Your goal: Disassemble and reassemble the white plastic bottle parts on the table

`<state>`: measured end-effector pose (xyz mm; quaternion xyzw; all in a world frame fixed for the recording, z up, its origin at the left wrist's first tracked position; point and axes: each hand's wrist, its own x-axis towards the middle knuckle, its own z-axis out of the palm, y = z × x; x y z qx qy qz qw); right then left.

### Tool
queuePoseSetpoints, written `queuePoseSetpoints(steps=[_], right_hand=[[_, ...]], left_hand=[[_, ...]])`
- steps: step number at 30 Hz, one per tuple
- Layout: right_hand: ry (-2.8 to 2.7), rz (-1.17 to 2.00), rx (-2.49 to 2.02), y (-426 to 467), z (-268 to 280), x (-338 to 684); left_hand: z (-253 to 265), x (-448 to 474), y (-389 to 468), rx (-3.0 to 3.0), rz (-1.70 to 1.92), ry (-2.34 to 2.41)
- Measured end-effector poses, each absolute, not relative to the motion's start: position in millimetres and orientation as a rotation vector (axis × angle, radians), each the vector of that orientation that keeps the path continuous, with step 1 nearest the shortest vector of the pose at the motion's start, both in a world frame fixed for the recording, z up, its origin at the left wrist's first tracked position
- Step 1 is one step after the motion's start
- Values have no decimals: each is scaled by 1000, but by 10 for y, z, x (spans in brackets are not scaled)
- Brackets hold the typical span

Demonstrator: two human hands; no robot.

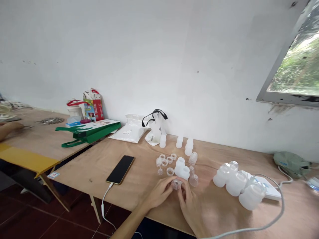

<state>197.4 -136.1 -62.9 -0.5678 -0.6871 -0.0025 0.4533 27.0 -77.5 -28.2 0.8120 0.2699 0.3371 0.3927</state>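
Note:
My left hand (160, 192) and my right hand (188, 199) meet near the table's front edge. Between their fingertips they pinch a small clear plastic bottle cap (176, 184); its exact shape is partly hidden by the fingers. Just beyond them stand translucent white bottles (183, 171). To their left lie several clear plastic rings (170, 171) and a small nipple-shaped piece (160, 171). Clear domed covers (193, 180) lie close to the right hand, with another cover (193, 158) farther back.
A phone (121, 169) with a charging cable lies left. Several capped white bottles (235, 182) stand right, by a white box (269, 189) and a looping cable (281, 205). Bags (131, 129) and more bottles (179, 142) line the wall. Another person's hand (10, 127) is far left.

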Motion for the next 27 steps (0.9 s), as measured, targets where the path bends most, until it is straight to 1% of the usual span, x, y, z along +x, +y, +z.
queuePoseSetpoints(steps=[5,16,22,27], right_hand=[[-1610,181,-1413,-1319,-687,1990],[-1542,311,-1402,-1322,-626,1985],[-1586,195,-1424,-1300,-704,1994],[-1567,142,-1436,-1300,-724,1990]], left_hand=[[-360,331,-794,2096,875,741],[-405,334,-792,2111,835,823],[-381,332,-809,2167,779,866],[-300,322,-850,2125,809,775]])
